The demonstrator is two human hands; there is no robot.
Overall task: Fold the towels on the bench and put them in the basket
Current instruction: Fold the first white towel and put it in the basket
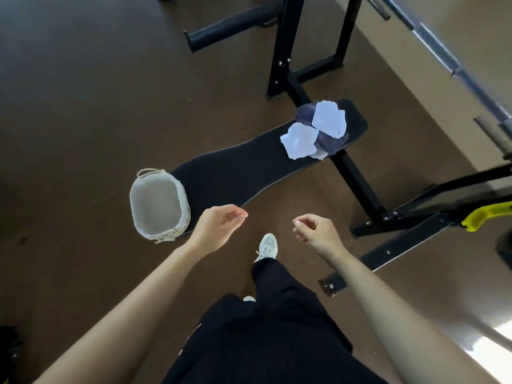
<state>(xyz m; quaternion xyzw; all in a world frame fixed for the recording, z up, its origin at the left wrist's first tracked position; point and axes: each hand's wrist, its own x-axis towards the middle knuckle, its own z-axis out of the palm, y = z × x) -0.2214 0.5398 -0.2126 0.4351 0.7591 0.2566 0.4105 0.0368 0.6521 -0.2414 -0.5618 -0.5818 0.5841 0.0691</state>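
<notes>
Towels (pixel 315 131): heaped at bench (pixel 235 176) far end, ahead-right, nearer right hand (pixel 313 231) than left hand (pixel 221 225) beside basket (pixel 182 202); both loosely curled, holding nothing.

No text, label, brand, number or sign can be read anywhere. The bench (pixel 235 173), the towels (pixel 328 121) at its far end, the basket (pixel 184 206) at its near end and the shoe (pixel 267 245) on the floor show no legible writing.
</notes>
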